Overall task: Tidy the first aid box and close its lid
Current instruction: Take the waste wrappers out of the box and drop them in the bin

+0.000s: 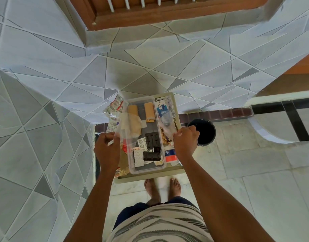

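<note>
Left hand (107, 149): fingers pinched on a clear bag (127, 126).
Right hand (185, 142): closed on a plastic packet (167, 123).
Writing: unreadable.
Box (146, 169): open, overhanging the bench (45, 119) edge.

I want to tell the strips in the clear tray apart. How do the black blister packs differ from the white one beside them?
The black blister packs are dark and show long slots; the white blister strip is pale with round pill pockets. The black ones sit mid-tray, some overlapping; the white one lies by the clear tray's near-left wall. Both lie flat.
</note>
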A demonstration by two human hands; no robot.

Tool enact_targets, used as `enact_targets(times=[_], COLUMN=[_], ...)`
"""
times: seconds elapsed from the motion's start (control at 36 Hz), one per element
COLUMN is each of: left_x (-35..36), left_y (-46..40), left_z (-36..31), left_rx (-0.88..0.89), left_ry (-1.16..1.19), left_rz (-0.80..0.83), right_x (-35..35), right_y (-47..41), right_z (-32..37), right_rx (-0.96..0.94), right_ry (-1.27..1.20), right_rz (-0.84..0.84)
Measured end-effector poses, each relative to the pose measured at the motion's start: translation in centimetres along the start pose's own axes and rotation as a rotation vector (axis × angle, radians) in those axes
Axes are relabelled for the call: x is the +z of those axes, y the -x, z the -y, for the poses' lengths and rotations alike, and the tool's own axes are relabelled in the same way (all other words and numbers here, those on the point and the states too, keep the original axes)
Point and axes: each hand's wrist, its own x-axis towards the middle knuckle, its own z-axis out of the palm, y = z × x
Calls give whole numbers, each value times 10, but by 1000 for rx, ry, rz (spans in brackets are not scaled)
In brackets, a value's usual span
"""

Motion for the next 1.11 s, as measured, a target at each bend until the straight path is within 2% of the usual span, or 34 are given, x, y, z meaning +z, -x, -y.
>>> enact_targets(times=[0.17,0.33,0.61,1.11], left_x=[-2,-4,-4,-2], left_y=[-1,-2,-7,-3], left_z=[-2,-3,8,12], left_rx=[27,19,62,12], left_ry=[27,35,49,8], left_rz=[2,-4,0,4], right_x=[1,1,4,6], right_y=[5,8,-1,4], right_z=[-5,5,7,-1], right_rx=[-166,-201,-116,-34], right_ry=[94,168,167,62], right_rz=[82,108,126,124])
